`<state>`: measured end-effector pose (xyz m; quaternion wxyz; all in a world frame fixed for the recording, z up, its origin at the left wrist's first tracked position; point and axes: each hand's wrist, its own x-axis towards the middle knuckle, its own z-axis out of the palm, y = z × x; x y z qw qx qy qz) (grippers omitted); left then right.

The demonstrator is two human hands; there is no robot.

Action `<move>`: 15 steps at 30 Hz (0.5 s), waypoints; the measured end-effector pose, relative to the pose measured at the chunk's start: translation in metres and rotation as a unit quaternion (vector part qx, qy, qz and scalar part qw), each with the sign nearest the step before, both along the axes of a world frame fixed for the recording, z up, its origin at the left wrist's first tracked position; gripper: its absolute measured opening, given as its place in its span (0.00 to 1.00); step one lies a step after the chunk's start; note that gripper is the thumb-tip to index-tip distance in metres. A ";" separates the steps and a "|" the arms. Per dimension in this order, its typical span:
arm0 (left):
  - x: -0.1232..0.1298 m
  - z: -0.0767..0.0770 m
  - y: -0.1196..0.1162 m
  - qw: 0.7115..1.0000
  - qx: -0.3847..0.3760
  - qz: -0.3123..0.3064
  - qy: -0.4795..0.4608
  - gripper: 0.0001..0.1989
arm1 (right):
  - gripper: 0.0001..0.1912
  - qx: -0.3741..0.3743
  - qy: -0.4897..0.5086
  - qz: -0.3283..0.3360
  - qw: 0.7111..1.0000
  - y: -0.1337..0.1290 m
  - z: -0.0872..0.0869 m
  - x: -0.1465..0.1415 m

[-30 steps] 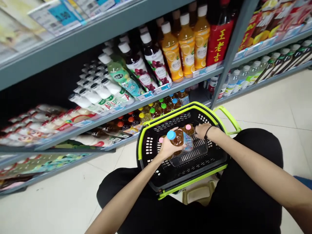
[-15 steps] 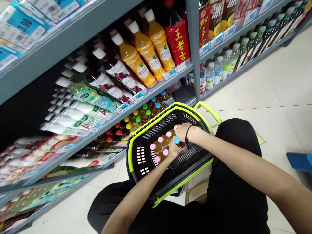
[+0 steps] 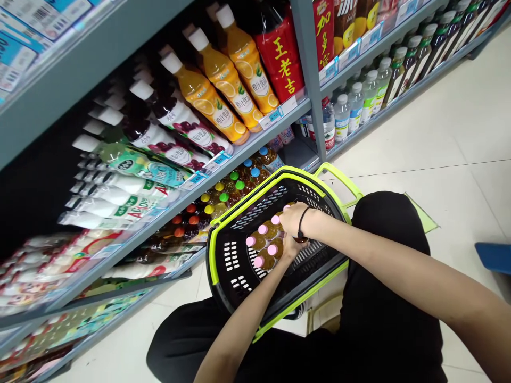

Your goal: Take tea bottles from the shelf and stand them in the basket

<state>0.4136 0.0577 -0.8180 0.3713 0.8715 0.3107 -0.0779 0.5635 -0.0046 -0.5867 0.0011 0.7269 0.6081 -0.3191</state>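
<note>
Both hands are inside a black shopping basket (image 3: 235, 290) with a lime-green rim. My left hand (image 3: 292, 247) is closed round a bottle (image 3: 302, 240) of amber drink, mostly hidden by the hands. Directly above it, my right hand (image 3: 294, 218), with a black band at the wrist, curls its fingers over the top of that bottle; its cap is covered. Beside my hands, several small pink-capped bottles (image 3: 269, 230) of amber drink stand upright in close rows. One pink cap (image 3: 286, 207) shows at the fingertips of my right hand.
A grey shelf (image 3: 255, 144) of drinks runs past the basket's far side, with orange juice bottles (image 3: 235, 88) above and colour-capped bottles (image 3: 223, 197) below. The basket's green handle (image 3: 341, 181) sticks out at the right. My knees flank the basket. A blue object (image 3: 495, 257) lies at far right.
My right hand has shifted slightly left and down over the bottle, covering the blue cap that showed before. My left hand has moved a little right. The view has shifted slightly.
</note>
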 end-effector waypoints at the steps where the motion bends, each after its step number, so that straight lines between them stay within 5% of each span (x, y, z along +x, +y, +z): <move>1: -0.001 0.002 0.001 1.000 0.007 -0.021 0.011 0.24 | 0.14 0.000 0.001 0.001 1.000 0.000 -0.001 -0.001; 5: -0.009 0.018 0.012 0.992 0.043 -0.106 0.057 0.22 | 0.13 0.000 0.005 0.006 1.000 -0.001 -0.003 -0.005; 9: -0.016 0.036 0.017 0.977 0.084 -0.175 0.094 0.33 | 0.14 -0.006 0.005 0.016 1.000 -0.004 -0.002 -0.010; 15: -0.007 0.043 0.003 0.962 0.140 -0.207 0.113 0.33 | 0.19 -0.021 0.001 0.027 0.999 -0.006 -0.005 -0.014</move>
